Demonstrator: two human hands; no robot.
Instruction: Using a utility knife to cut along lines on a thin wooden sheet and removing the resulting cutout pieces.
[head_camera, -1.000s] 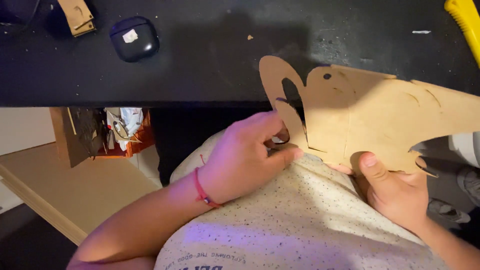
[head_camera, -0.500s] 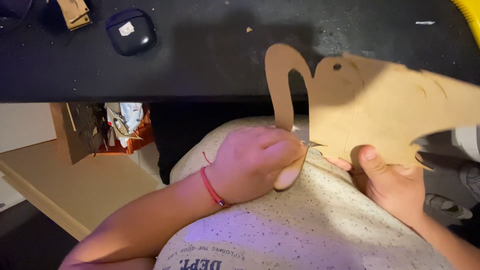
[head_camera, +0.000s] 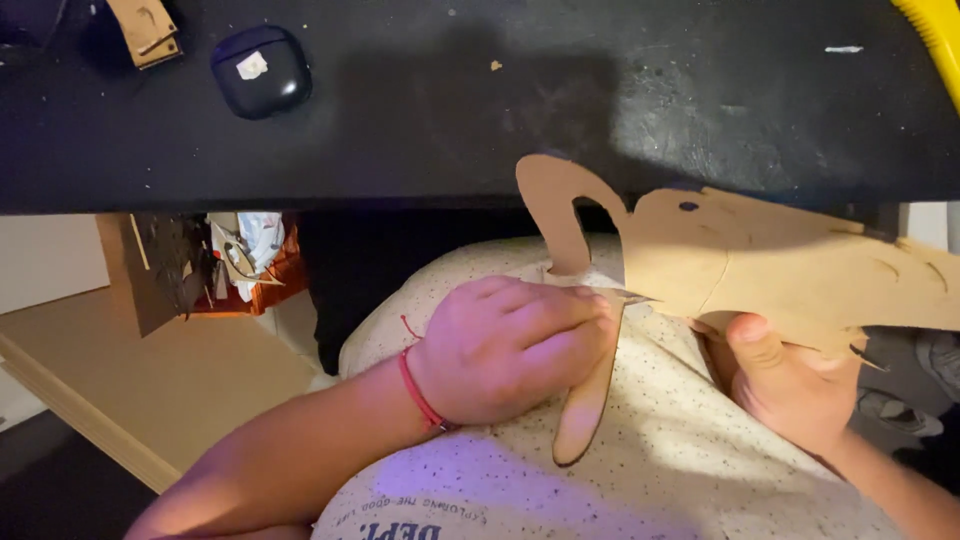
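The left hand (head_camera: 510, 345) closes around a narrow wooden strip (head_camera: 585, 415) whose long axis runs down toward the lap, just left of the flat wooden cutout (head_camera: 770, 275) that the right hand (head_camera: 785, 380) grips from below, beneath the black worktop (head_camera: 450, 110) edge.

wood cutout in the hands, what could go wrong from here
1. The left hand grips a thin strip where it meets the wood cutout; that narrow joint might snap under pressure.
2. The right hand holds only the cutout's lower edge, so the long panel could twist or slip.
3. The slim hooked neck sticks out near the desk edge and could knock it.
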